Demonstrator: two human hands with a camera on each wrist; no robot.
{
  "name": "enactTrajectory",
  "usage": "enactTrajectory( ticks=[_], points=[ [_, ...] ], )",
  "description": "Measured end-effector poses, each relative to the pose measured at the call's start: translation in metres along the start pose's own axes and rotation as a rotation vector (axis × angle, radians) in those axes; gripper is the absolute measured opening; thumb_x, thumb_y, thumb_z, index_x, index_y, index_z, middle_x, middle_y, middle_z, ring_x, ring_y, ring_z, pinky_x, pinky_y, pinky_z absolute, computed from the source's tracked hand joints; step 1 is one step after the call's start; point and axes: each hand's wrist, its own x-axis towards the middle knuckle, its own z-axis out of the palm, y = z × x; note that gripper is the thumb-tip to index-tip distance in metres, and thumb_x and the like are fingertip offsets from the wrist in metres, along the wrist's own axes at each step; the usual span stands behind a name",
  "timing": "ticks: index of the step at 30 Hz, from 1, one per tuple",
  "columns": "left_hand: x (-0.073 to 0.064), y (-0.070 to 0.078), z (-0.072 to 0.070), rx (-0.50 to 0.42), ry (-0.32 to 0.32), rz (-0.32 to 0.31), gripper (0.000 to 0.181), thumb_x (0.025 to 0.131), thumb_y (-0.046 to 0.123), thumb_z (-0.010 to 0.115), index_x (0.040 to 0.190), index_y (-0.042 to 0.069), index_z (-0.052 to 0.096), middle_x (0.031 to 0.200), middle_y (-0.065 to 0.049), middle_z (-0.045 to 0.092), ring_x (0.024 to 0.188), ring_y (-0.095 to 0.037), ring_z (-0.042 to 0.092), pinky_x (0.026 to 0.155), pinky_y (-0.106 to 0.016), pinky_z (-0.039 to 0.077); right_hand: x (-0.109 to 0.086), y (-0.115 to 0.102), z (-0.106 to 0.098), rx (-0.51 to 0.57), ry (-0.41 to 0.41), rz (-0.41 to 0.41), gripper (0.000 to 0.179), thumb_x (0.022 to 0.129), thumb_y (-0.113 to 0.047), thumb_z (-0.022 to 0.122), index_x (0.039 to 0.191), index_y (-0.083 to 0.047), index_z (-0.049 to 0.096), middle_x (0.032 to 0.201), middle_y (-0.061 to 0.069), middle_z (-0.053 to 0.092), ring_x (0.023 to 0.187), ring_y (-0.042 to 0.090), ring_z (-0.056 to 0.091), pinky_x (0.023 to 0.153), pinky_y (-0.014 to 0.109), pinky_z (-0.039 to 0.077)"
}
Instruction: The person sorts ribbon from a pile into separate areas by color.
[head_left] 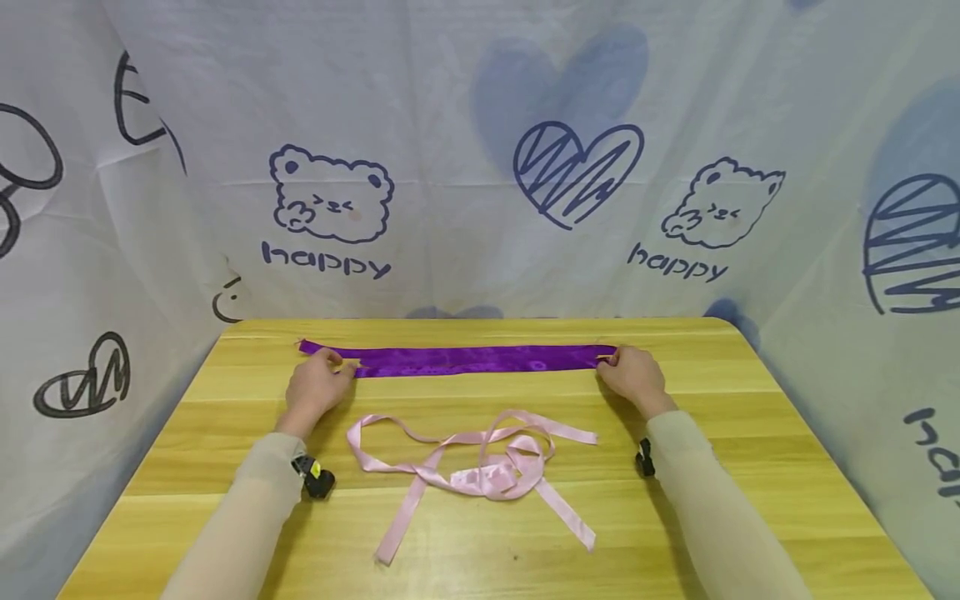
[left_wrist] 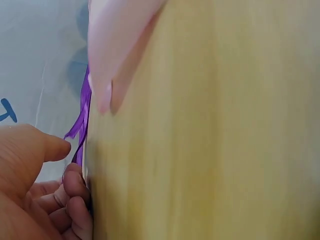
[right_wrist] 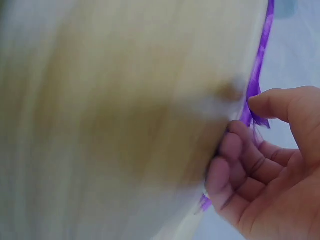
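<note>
A purple satin ribbon [head_left: 480,360] stretches across the far part of the table. Its lengths overlap; whether it is one folded piece or two is unclear. At its left end, my left hand [head_left: 318,383] touches it with bent fingers. In the left wrist view a gap shows between thumb and index finger, beside the purple ribbon [left_wrist: 84,110]. My right hand [head_left: 636,377] pinches the right end, and a frayed tip of the purple ribbon [right_wrist: 260,120] sticks out by the thumb in the right wrist view. Nearer lies a loosely tangled pink ribbon [head_left: 472,479].
The wooden table [head_left: 480,558] ends just beyond the purple ribbon, where a printed white cloth [head_left: 450,100] hangs behind and at both sides. A black wrist camera [head_left: 318,482] is strapped at the left cuff, another black device [head_left: 645,458] at the right.
</note>
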Motion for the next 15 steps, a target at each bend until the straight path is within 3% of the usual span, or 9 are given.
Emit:
enactTrajectory(
  ticks=[4,9,15],
  points=[
    [-0.004,-0.006,-0.008,-0.001,-0.01,-0.021,0.053,0.105,0.038,0.054,0.136,-0.004,0.057,0.13,-0.032,0.066,0.105,-0.045,0.065,0.084,-0.052,0.053,-0.004,0.004,-0.011,0.002,0.006,0.04,0.03,0.097,-0.035,0.059,0.095,-0.005,0.058,0.089,0.013,0.064,0.077,0.028,0.059,0.061,0.035,0.043],
    [-0.01,-0.01,-0.017,0.018,0.011,-0.044,0.053,0.104,0.039,0.054,0.139,-0.001,0.055,0.133,-0.031,0.065,0.108,-0.048,0.066,0.079,-0.051,0.053,-0.008,0.004,-0.022,0.005,0.011,0.072,0.033,0.099,-0.038,0.06,0.095,-0.005,0.06,0.091,0.014,0.066,0.08,0.029,0.06,0.062,0.035,0.043],
    [-0.016,0.0,-0.023,0.039,0.057,-0.025,0.05,0.103,0.037,0.053,0.137,0.002,0.057,0.124,-0.03,0.07,0.102,-0.047,0.069,0.074,-0.053,0.054,-0.011,-0.004,-0.026,0.023,0.035,0.038,0.028,0.098,-0.034,0.059,0.096,-0.005,0.061,0.088,0.012,0.066,0.079,0.029,0.061,0.062,0.037,0.044]
  ],
)
